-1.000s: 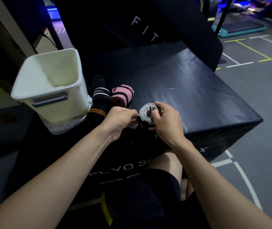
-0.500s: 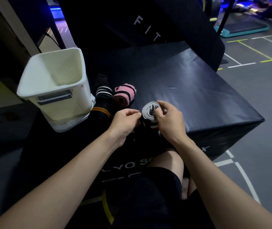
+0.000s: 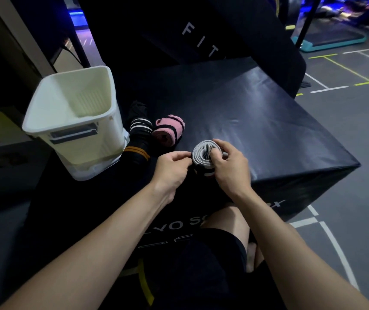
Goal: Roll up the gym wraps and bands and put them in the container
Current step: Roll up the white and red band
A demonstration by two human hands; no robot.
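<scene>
Spanning gym floor [image 3: 346,135], black plyo box [image 3: 257,121]

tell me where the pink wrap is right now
In the head view the pink wrap lies rolled on the black plyo box, left of centre, just right of the black striped wrap and beyond the left hand.

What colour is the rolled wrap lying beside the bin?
Pink with black stripes, seen best in the head view.

I'm in a gym: a black plyo box [image 3: 257,130] in front of me, lined grey floor [image 3: 346,104], a teal step platform [image 3: 331,40] behind, and rolled wraps [image 3: 169,129] lying about.
</scene>
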